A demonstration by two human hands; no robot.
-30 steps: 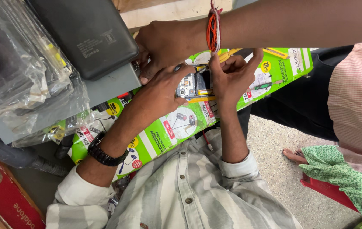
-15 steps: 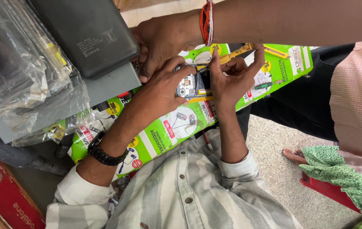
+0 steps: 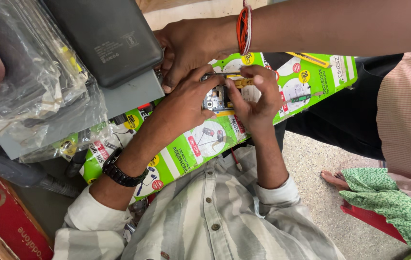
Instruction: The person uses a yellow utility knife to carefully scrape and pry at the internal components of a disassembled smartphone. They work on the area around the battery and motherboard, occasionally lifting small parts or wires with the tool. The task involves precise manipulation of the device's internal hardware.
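Near the middle of the frame, a little above centre, the left hand (image 3: 186, 103) has its grip closed around a small opened device (image 3: 215, 97) with its metal insides showing; the thumb lies along its lower edge. The right hand (image 3: 256, 96) meets it from the right, grip pinched shut on a slim yellow-handled tool (image 3: 240, 81) whose tip rests at the top of the device. A co-worker's hand (image 3: 191, 45), with orange wrist threads (image 3: 244, 24), reaches in from the upper right and touches the same spot from above.

Three hands crowd one small part, so my worry is a nudge from the co-worker's fingers sending the tool tip skidding across the exposed parts, or into the left thumb. The device is held in the air above the green printed cartons (image 3: 306, 82), not resting on them; if the left grip loosens it could fall onto the cartons and slide toward the lap. Any tiny loose piece would be hard to find among the busy print.

Open room is scarce. To the left, a dark flat box (image 3: 104, 38) on a grey slab (image 3: 128, 98) sits just beside the co-worker's knuckles, and crinkled clear plastic bags (image 3: 32, 82) fill the upper left. The cartons' edge runs along the right, next to another person's dark trousers (image 3: 340, 120). The only free side is downward in the frame, toward the striped shirt (image 3: 205, 216)
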